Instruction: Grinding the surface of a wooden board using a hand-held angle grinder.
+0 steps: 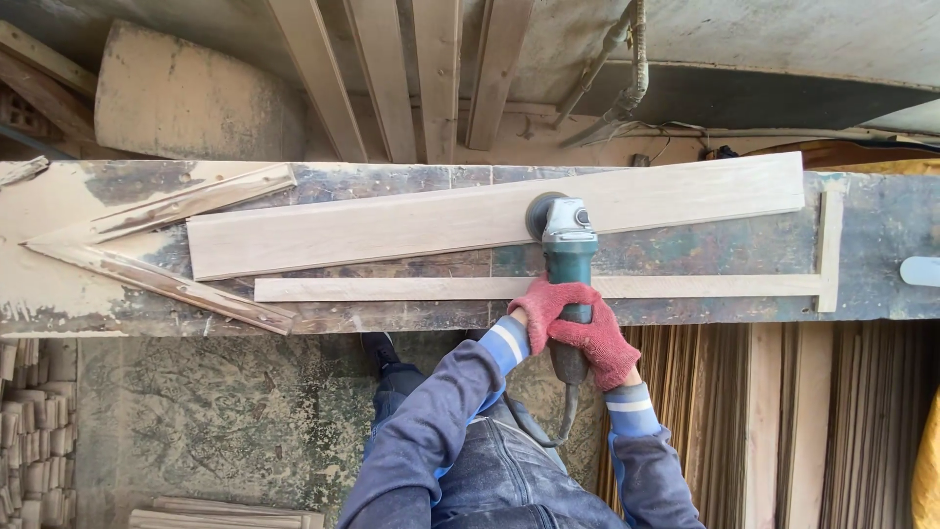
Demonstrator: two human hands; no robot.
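Both hands' fingers wrap the grinder.

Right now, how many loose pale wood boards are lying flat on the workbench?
2. The wide board lies slanted across the bench under the angle grinder; the narrow strip lies just in front of it, running under the gloved hands. Others may be hidden out of frame.

Worn, paint-stained wooden workbench set against planks leaned upright; dusty mottled concrete floor below, thin wood strips stacked alongside, daylight.
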